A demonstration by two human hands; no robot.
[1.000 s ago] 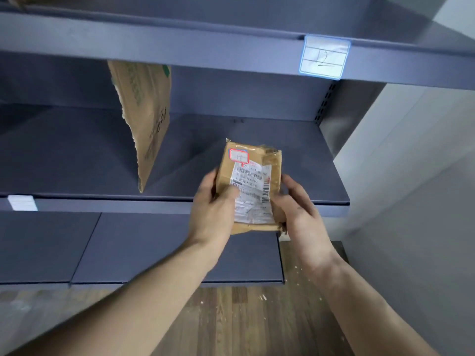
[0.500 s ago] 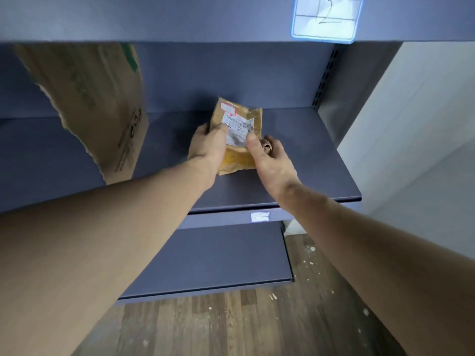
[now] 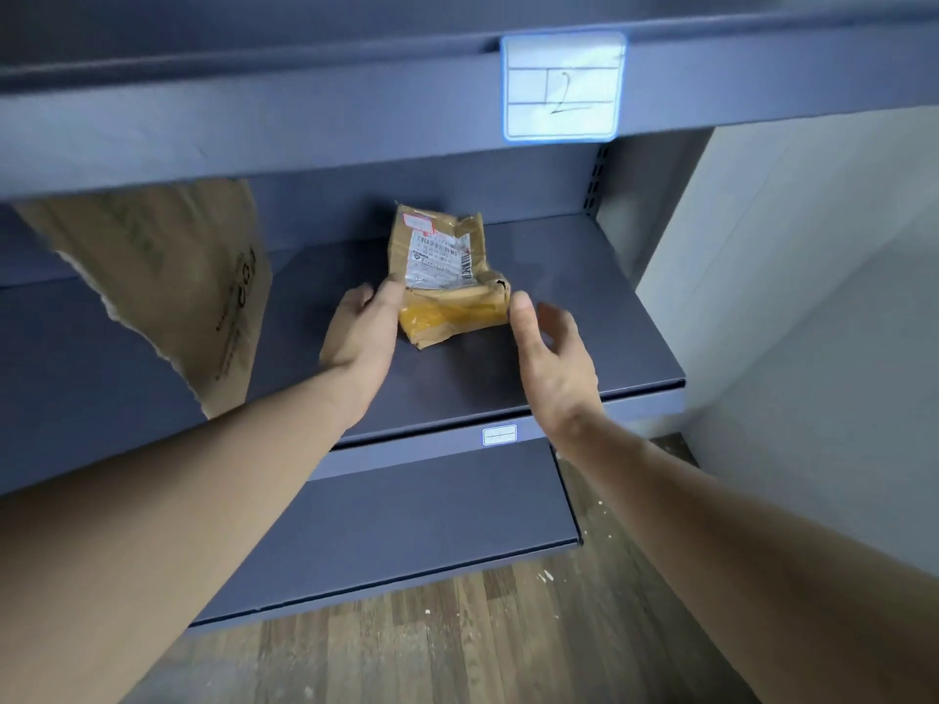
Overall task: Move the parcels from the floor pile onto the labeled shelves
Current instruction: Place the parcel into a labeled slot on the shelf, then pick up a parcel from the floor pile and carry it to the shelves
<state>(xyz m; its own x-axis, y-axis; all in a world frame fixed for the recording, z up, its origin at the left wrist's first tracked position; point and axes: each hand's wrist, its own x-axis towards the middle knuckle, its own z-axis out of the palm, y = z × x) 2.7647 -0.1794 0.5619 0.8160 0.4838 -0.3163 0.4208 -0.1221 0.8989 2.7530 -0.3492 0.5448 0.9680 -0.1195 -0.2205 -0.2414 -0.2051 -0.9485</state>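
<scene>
The small brown parcel (image 3: 447,276) now sat on the shelf (image 3: 584,317), released since half a second earlier. The left hand (image 3: 363,330) touched its edge with loose fingers; the right hand (image 3: 551,348) hovered open just beside it. This delivery looked finished.

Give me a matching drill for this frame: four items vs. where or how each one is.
Items:
1. small parcel
2. left hand
3. right hand
4. label marked 2

States:
A. open, just clear of the parcel's right end
B. stuck on the upper shelf's front edge
C. resting on the middle shelf, printed label up
D. thumb touching the parcel's left edge

Pairs: 1-C, 2-D, 3-A, 4-B
</scene>
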